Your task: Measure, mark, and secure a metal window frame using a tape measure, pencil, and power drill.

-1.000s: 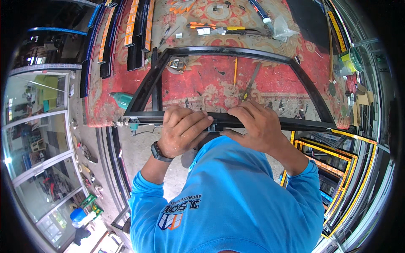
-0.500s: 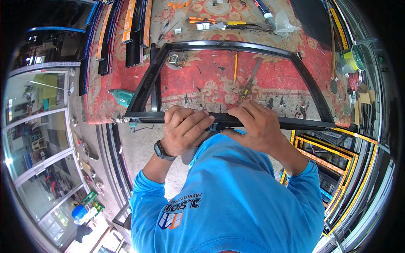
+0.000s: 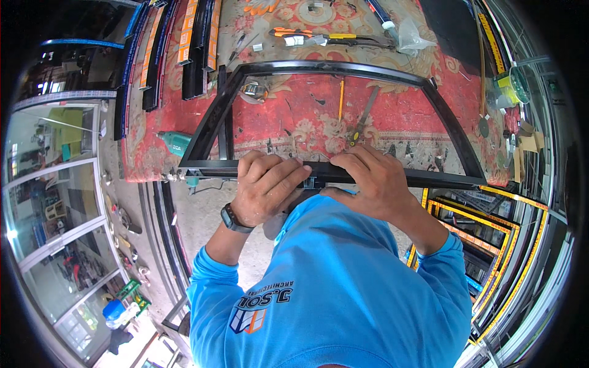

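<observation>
Gripping black frame (image 3: pixel 442 178), curled over its six-o'clock side: left hand (image 3: pixel 267 187), right hand (image 3: pixel 373 184). Tape measure (image 3: pixel 254 92) at their eleven o'clock.

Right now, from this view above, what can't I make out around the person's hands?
All in the head view:
Left hand: thumb hidden beneath the hand itself.
Small fitting at the near bar of the black frame: too small to tell its kind.
Green power tool: partly hidden by the frame's left corner.
Orange glove: cut off by the top edge.
</observation>
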{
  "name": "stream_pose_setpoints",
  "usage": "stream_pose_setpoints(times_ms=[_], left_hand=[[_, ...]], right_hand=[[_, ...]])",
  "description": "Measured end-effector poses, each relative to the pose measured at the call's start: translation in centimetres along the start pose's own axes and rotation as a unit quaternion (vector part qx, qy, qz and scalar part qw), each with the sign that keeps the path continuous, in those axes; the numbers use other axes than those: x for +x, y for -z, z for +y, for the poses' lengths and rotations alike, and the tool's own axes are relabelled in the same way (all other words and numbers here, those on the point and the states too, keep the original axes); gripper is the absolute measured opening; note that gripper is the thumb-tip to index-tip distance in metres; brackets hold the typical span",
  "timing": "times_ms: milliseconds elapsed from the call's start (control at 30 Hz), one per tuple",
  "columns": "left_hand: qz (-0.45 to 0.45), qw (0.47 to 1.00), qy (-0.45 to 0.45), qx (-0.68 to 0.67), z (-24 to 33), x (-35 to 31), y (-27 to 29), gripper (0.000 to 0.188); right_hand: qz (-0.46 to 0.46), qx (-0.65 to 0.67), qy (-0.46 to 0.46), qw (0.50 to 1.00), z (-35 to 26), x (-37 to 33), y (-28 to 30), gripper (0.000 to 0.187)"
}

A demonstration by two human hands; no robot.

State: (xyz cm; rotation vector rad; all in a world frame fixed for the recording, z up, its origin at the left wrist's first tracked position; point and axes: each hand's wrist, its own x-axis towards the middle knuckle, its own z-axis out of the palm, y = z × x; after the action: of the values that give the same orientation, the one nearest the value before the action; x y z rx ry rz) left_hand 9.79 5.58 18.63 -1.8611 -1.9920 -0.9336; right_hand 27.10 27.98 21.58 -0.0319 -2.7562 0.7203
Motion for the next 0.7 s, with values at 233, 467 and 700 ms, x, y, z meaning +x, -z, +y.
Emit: stream_pose_setpoints(times_ms=[233,467,700], left_hand=[[-0.004,1.000,0.003,-0.006,-0.5,0.1,-0.3,0.054],[-0.007,1.000,-0.001,-0.005,-0.9,0.5,-0.2,0.056],[-0.015,1.000,-0.003,-0.009,-1.8,3.3,0.8,0.064]], right_hand=[[-0.007,0.002,-0.009,1.000,0.2,0.4,0.0,0.067],[-0.059,-0.023,-0.065,0.996,-0.7,1.5,0.9,0.074],[-0.009,-0.057,-0.023,0.998,-0.2,3.4,2.2,0.075]])
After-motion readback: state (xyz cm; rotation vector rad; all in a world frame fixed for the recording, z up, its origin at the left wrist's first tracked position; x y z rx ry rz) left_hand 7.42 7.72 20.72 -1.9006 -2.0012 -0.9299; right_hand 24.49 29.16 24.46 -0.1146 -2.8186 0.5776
